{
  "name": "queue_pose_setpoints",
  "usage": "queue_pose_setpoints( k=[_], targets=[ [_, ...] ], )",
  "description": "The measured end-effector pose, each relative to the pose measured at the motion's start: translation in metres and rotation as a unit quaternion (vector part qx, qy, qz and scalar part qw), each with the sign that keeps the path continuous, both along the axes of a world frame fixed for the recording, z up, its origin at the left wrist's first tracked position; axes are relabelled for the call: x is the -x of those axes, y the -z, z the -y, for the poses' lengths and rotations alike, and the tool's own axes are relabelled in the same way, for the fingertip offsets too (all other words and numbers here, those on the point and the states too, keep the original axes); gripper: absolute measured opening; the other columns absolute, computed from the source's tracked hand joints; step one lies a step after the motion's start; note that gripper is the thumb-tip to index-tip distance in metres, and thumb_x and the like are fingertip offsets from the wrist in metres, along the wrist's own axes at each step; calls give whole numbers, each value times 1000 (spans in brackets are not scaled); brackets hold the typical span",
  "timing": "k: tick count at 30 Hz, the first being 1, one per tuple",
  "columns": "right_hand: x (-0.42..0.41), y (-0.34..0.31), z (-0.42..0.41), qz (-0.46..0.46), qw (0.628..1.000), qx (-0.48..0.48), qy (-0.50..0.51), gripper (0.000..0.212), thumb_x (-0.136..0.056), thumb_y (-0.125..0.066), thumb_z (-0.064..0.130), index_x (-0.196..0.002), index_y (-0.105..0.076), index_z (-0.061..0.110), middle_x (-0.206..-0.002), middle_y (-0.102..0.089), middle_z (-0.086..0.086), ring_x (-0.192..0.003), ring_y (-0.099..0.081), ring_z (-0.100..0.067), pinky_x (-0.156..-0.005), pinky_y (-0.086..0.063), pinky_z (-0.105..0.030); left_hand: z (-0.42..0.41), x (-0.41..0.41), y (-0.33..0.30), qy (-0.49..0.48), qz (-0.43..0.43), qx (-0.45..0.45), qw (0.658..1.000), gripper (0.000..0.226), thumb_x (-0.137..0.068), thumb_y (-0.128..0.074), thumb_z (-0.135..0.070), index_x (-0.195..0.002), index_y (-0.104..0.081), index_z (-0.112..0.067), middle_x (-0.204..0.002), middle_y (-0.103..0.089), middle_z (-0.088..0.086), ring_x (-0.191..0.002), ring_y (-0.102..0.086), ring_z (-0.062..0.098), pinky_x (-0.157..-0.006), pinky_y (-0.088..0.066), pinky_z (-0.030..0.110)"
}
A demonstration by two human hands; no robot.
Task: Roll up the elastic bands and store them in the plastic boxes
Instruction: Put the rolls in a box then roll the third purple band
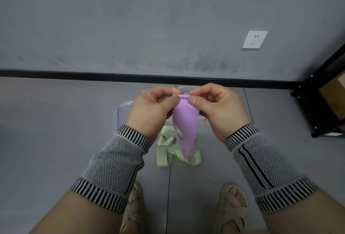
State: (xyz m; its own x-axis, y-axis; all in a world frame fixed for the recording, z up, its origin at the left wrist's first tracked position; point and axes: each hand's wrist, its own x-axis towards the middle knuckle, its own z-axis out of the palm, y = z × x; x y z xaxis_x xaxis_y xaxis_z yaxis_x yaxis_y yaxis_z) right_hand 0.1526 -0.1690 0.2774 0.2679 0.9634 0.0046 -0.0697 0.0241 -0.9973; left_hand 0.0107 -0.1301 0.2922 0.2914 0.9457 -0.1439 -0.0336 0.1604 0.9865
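A purple elastic band [183,122] hangs between my hands, its top edge turned over into a small tight roll. My left hand [151,109] pinches the roll's left end with thumb and fingers. My right hand [214,108] pinches its right end. The band's tail drops toward the floor. Below it a pale green elastic band [168,151] lies loose and tangled on the grey floor. Clear plastic boxes [121,114] sit on the floor behind my hands, mostly hidden by them.
The grey wall with a black skirting board [74,75] runs across the back, with a white socket [254,39] on it. A black metal shelf frame [321,103] stands at the right. My sandalled feet [231,207] are at the bottom.
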Motion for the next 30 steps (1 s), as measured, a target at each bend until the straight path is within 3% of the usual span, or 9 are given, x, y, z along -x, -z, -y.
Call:
queue_pose_setpoints(
  k=[5, 10, 14, 17, 23, 27, 30],
  targets=[
    [2, 2, -1, 23, 1000, -12, 11, 29, -77, -70, -6, -68, -68, 21, -68, -68, 2, -70, -62, -15, -73, -55, -36, -1, -3, 2, -7, 13, 8, 1000, 23, -83, -58, 6, -75, -68, -12, -77, -69, 7, -73, -62, 16, -65, -51, 26],
    [5, 2, 0, 37, 999, -20, 5, 28, -78, -68, -8, -71, -65, 19, -70, -68, 4, -68, -63, -7, -68, -53, -23, 0, -3, 5, -5, -6, -13, 1000, 14, -80, -66, 0, -77, -67, -13, -75, -70, 4, -74, -65, 15, -72, -52, 30],
    [6, 4, 1, 13, 1000, 0, 7, 19, -81, -69, 1, -84, -66, 19, -80, -72, -9, -78, -68, -22, -79, -57, -41, -3, -2, 8, -13, -15, -23, 1000, 16, -77, -69, -3, -72, -68, -18, -73, -68, 2, -74, -62, 16, -73, -51, 32],
    [7, 3, 2, 49, 999, 7, 21, 10, -82, -71, 7, -80, -68, 16, -80, -73, -11, -76, -70, -23, -75, -59, -43, -2, -2, 7, -12, -25, -26, 999, 11, -67, -68, -14, -67, -71, -24, -74, -68, 2, -79, -62, 19, -77, -52, 36],
    [9, -1, 2, 59, 998, -13, 34, 21, -80, -70, -1, -71, -65, 17, -68, -67, 1, -66, -62, -8, -66, -55, -24, -2, -4, 5, -5, -6, 17, 1000, 17, -82, -63, 3, -82, -65, -14, -72, -65, 4, -69, -58, 15, -64, -49, 26],
    [9, -1, 3, 48, 998, -16, 23, 21, -79, -71, -1, -72, -65, 17, -72, -67, -2, -71, -63, -14, -71, -56, -31, -2, -2, 4, 7, -10, 15, 1000, 10, -81, -67, -2, -78, -67, -11, -71, -63, 7, -63, -53, 14, -58, -45, 23],
    [10, 0, 2, 36, 999, -3, 22, 19, -78, -72, 1, -80, -65, 19, -80, -70, -5, -77, -67, -16, -73, -56, -28, -3, -1, 5, 2, -5, -4, 1000, 13, -81, -65, 1, -77, -65, -11, -69, -63, 5, -63, -55, 13, -58, -47, 21]
  ],
)
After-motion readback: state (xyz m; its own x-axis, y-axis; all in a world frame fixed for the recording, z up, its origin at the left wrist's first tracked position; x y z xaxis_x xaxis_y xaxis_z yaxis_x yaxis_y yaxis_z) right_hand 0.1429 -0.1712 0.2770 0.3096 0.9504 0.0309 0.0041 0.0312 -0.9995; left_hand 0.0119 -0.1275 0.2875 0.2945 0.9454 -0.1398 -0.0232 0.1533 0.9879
